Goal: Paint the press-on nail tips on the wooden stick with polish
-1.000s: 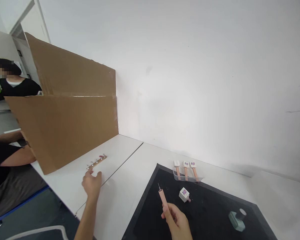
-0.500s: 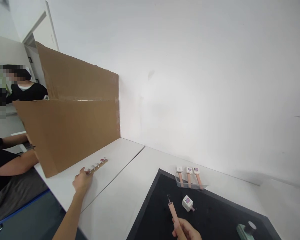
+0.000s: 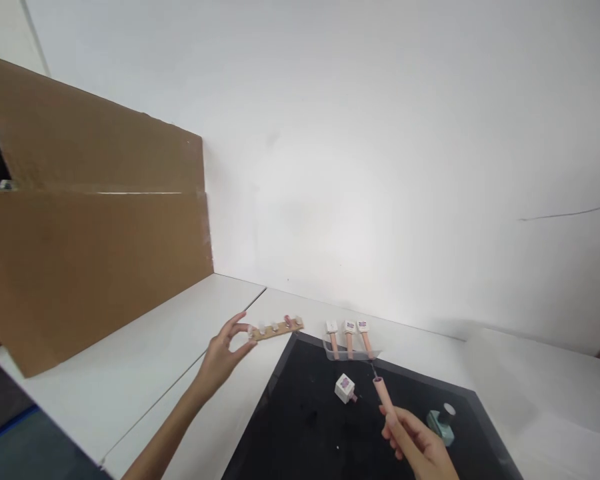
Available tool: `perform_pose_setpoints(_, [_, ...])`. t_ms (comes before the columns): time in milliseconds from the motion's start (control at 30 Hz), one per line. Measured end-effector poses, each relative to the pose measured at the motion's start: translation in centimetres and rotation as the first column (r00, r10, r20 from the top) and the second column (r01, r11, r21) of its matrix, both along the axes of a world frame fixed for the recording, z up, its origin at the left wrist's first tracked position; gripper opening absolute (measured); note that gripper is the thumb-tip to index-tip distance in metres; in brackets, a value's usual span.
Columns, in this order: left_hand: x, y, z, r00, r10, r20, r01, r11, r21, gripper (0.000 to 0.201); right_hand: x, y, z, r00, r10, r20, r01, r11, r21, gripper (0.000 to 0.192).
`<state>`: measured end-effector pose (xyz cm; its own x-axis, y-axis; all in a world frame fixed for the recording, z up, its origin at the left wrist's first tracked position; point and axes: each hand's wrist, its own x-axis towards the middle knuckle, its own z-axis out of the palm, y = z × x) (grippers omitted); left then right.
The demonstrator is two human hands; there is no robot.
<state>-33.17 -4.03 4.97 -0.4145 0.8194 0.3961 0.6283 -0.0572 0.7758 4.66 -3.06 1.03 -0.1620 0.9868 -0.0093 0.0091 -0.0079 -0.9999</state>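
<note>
Head view: nearest to you, a black mat point(image 3: 310, 427) lies on the white table point(image 3: 180, 340), and a dark seam point(image 3: 155, 401) crosses the table on its left part. Farther, a brown cardboard partition point(image 3: 105, 253) stands along the left side, and behind everything there is a plain white wall point(image 3: 360, 160).

Your right hand point(image 3: 417, 443) is over the mat and grasps a pink brush handle point(image 3: 386, 398), with the brush tip pointing away from you. Just right of this hand sits a green bottle point(image 3: 440, 427); to the left of the handle lies a small white bottle point(image 3: 345, 387), tipped over. Your left hand point(image 3: 223, 353) pinches a wooden strip point(image 3: 279, 331) by its left end, between thumb and fingers, near the far left corner of the mat. At the far edge of the mat, a clear tray point(image 3: 375, 353) holds three white bottles with pink handles point(image 3: 349, 327).

The strip is light brown and narrow, and it carries a row of small clear pieces; one piece is pink. The brush handle is slim, with a thin dark brush.
</note>
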Motion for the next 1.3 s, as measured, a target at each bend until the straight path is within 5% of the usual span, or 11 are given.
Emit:
perform_pose_setpoints(100, [6.4,0.8,1.9,0.974,-0.226,0.005,0.226,0.974,0.012,0.058,3.3,0.9,0.4,0.993,-0.114,-0.003,0.114,0.993,0.034,0.047])
perform_pose_setpoints(233, [13.4,1.5,2.8,0.847,-0.516,0.129,0.512,0.856,0.066,0.054,7.8,1.4,0.8,0.973,-0.227,-0.033,0.229,0.97,0.087,0.042])
perform_pose_setpoints(400, [19.9,3.0,0.8,0.717,-0.667,0.203,0.681,0.733,0.003,0.053,13.1,2.0,0.6,0.951,-0.305,-0.047,0.308,0.941,0.142,0.038])
perform_pose_setpoints(533, [23.5,4.0,-1.2,0.669,-0.705,0.233,0.724,0.689,0.006,0.053,16.0,3.0,-0.9,0.923,-0.382,-0.047,0.385,0.907,0.169,0.037])
perform_pose_setpoints(1300, [28.4,5.5,-7.1,0.586,-0.798,0.144,0.81,0.58,-0.081,0.047,17.7,4.9,-2.7,0.922,-0.379,0.083,0.366,0.92,0.141,0.036])
